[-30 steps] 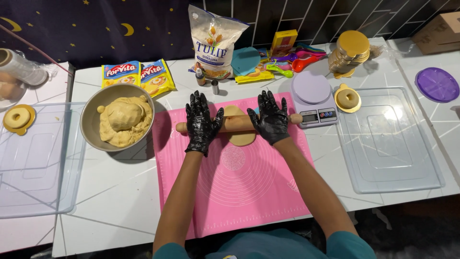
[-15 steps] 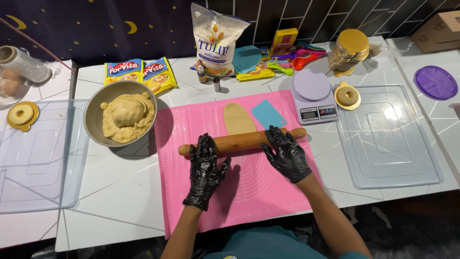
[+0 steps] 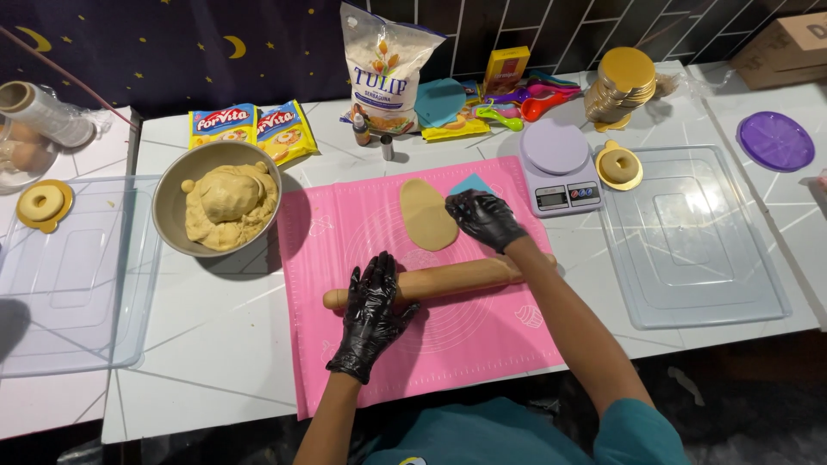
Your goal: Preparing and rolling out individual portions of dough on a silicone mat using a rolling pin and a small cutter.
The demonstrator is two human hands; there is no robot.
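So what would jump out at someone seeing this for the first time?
Probably the bright pink baking mat in the middle of the white table, with two black-gloved hands on it. The left hand rests on a wooden rolling pin lying across the mat, while the right hand touches the edge of a flattened oval of dough. To the left, a metal bowl holds a big lump of the same dough.

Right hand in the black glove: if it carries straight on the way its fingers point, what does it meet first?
The right hand points up-left, fingertips at the edge of the flattened oval of tan dough on the pink silicone mat. It would probably press onto that dough first; contact may already exist.
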